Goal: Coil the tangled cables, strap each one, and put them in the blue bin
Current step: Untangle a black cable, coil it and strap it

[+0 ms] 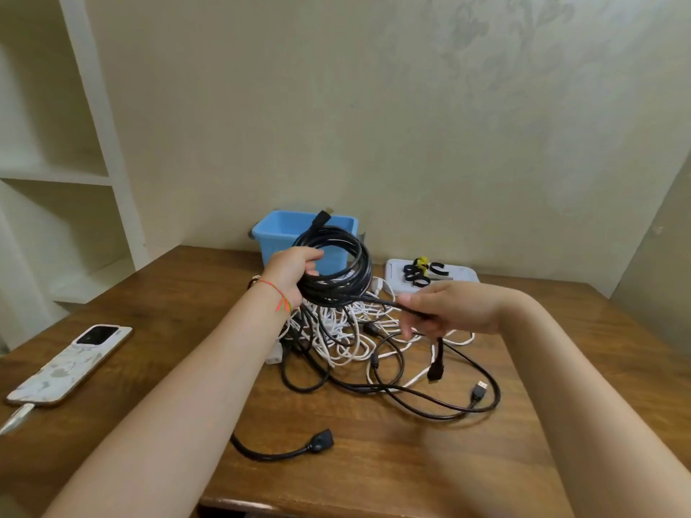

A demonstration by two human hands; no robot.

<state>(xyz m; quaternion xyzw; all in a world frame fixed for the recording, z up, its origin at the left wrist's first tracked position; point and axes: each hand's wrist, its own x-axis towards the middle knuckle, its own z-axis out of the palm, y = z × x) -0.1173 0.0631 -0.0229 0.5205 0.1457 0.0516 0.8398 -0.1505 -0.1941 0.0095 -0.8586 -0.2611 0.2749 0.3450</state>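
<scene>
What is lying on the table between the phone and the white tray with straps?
In the head view, the tangled pile of cables lies between phone and tray.

wooden table (374, 461), tangled cables (347, 330), phone (71, 364), blue bin (276, 233)

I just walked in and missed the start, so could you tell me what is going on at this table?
A person is coiling a black cable. The left hand grips the finished loops, held up in front of the blue bin; the right hand holds the loose tail, whose plug hangs below. No strap is on the coil yet; the straps lie on a white tray by the bin. A tangle of white and black cables lies on the table.
</scene>
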